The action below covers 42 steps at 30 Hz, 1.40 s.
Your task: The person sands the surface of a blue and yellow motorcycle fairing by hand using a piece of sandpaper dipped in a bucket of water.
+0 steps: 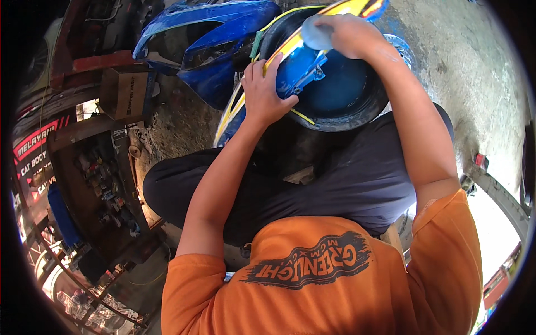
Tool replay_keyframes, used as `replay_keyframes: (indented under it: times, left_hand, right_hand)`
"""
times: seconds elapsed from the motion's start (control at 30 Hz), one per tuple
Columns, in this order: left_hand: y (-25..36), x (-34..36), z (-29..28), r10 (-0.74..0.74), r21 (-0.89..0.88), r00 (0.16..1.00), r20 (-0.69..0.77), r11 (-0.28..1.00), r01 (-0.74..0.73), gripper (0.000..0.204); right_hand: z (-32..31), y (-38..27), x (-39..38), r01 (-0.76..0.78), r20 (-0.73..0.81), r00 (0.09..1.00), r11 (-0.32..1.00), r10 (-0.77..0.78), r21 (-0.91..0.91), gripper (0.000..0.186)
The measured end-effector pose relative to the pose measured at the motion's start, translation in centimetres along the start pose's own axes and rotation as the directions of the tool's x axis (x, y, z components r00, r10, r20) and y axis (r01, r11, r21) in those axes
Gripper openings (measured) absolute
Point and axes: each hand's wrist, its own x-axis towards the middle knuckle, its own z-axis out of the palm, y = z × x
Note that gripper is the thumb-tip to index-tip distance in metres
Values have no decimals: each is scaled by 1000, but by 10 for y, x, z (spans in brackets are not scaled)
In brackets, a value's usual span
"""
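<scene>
Orange shirt (335,304): closest to the lens, dark lettering on its chest, with dark trousers (357,192) on bent legs beyond it.
Striped panel (298,64): a long blue piece edged in yellow, white and red, held aslant over a round black tub (363,118), its lower end reaching left past the rim.
Left hand (263,92): fingers slightly spread, hooked over the panel's outer edge, thumb held apart.
Right hand (352,36): fingers close together, gripping a pale blue disc (316,36) against the panel's upper part; the thumb is hidden.
Inside the tub: bluish water (340,89), below the panel.
Concrete floor (469,72): a second blue body panel (215,75) lies left of the tub.
Far left: a cardboard box (125,97) sits near a wooden cabinet (84,131) filled with small items.
</scene>
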Motion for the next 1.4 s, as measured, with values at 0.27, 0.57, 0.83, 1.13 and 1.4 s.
replay_keyframes:
  times: [0.27,0.57,0.83,1.13,1.4]
  left_hand:
    - [-26,-19,-48,48,-85,984,170,996,-34,104]
    - [-60,-64,-56,-165,-8,902,400,983,183,109]
    - [-20,-28,-49,-57,-50,994,95,997,62,86]
    - [23,5,-26,55,-129,998,2,990,-54,90]
    - [22,20,-29,-22,-40,954,299,999,36,104]
  right_hand:
    - [-12,-25,-19,-24,-23,999,999,23,-46,45]
    - [17,-65,-27,135,-2,991,983,-136,-120,36]
    - [16,-51,-31,181,-110,977,983,-182,-23,31]
    - [-49,-23,-55,1,-217,976,1000,1,11,38]
    - [-53,-18,-73,-189,-323,908,950,265,248,40]
